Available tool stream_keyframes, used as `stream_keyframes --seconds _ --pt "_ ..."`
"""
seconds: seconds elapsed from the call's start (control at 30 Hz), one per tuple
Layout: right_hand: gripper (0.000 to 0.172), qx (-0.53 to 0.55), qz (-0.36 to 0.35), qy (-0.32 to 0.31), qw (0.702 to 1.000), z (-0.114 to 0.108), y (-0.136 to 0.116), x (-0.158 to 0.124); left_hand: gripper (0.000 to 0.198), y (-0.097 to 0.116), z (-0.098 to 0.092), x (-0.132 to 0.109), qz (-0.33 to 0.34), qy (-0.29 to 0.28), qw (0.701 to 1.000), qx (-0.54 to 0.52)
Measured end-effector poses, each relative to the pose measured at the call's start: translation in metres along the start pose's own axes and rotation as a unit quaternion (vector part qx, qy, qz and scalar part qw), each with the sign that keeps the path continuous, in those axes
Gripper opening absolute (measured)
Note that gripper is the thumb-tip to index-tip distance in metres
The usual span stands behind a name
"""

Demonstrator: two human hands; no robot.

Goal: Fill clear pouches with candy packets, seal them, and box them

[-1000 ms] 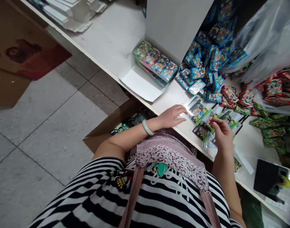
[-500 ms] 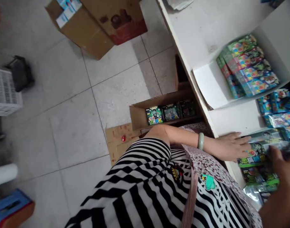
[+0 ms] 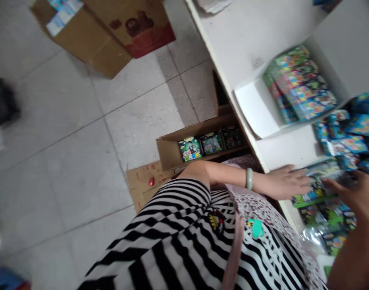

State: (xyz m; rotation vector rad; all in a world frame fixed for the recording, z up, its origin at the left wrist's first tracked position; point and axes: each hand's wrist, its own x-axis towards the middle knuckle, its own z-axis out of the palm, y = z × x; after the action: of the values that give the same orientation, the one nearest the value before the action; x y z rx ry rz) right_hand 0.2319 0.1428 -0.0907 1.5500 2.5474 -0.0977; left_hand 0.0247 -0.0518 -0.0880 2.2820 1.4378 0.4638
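Note:
My left hand (image 3: 289,183), a pale bangle on its wrist, lies with outstretched fingers on the edge of a green and black printed pack (image 3: 311,195) on the white tabletop. Over the far part of this pack and its clear plastic, my right hand (image 3: 352,193) is spread, thumb apart from the fingers. Whether its fingertips touch the plastic I cannot tell. More small green and black packets (image 3: 335,217) lie beneath and nearer to me, with crumpled clear wrapping (image 3: 314,237) beside them.
An open white box (image 3: 251,108) holds rows of colourful packets (image 3: 305,86). Loose blue packets (image 3: 350,125) lie beside it. Below the table edge, a narrow carton (image 3: 168,155) contains green packs (image 3: 190,149). Larger cardboard cartons (image 3: 112,52) stand on the tiled floor (image 3: 81,161).
My right hand's thumb has moved left across the pack, and its fingers now show apart. My left hand stays on the pack's edge. The view has shifted slightly right.

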Motion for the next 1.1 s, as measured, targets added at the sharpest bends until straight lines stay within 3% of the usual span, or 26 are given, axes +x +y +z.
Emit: stream_keyframes --seconds 0.1,0.2,0.37,0.5,0.6,0.67,0.73,0.8,0.87,0.93,1.1 --pt "0.037 0.002 -0.011 -0.09 0.996 -0.028 -0.024 -0.002 0.051 -0.001 0.001 -0.003 0.002 -0.014 1.0 -0.027" --pt "0.03 0.091 0.017 -0.117 0.989 -0.046 -0.042 0.002 0.053 -0.005 0.002 0.002 -0.015 -0.008 0.999 -0.046" --pt "0.037 0.194 0.077 -0.135 0.969 -0.049 -0.043 0.008 0.044 -0.012 -0.004 0.019 -0.044 0.001 0.995 -0.086" --pt "0.043 0.148 0.074 -0.071 0.984 -0.056 -0.036 -0.019 0.051 -0.02 -0.01 0.032 -0.099 0.04 0.98 -0.17" --pt "0.057 0.143 0.104 -0.067 0.982 -0.052 -0.034 -0.053 0.054 -0.029 -0.011 0.041 -0.141 0.028 0.946 -0.292" --pt "0.063 0.178 0.121 -0.072 0.974 -0.041 -0.038 -0.075 0.055 -0.032 -0.01 0.047 -0.159 0.005 0.915 -0.371" --pt "0.067 0.229 0.133 -0.037 0.964 -0.024 -0.045 -0.089 0.056 -0.032 -0.009 0.053 -0.175 -0.005 0.885 -0.432" --pt "0.068 0.323 0.161 -0.011 0.933 -0.007 -0.052 -0.095 0.058 -0.029 -0.008 0.059 -0.194 -0.029 0.843 -0.502" --pt "0.065 0.433 0.193 -0.019 0.88 0.006 -0.056 -0.096 0.06 -0.025 -0.008 0.063 -0.213 -0.067 0.79 -0.571" --pt "0.06 0.484 0.21 -0.014 0.849 0.011 -0.057 -0.096 0.061 -0.022 -0.007 0.065 -0.225 -0.081 0.759 -0.606" --pt "0.067 0.376 0.18 0.071 0.906 -0.006 -0.051 -0.084 0.055 -0.024 -0.003 0.068 -0.232 -0.063 0.775 -0.584"
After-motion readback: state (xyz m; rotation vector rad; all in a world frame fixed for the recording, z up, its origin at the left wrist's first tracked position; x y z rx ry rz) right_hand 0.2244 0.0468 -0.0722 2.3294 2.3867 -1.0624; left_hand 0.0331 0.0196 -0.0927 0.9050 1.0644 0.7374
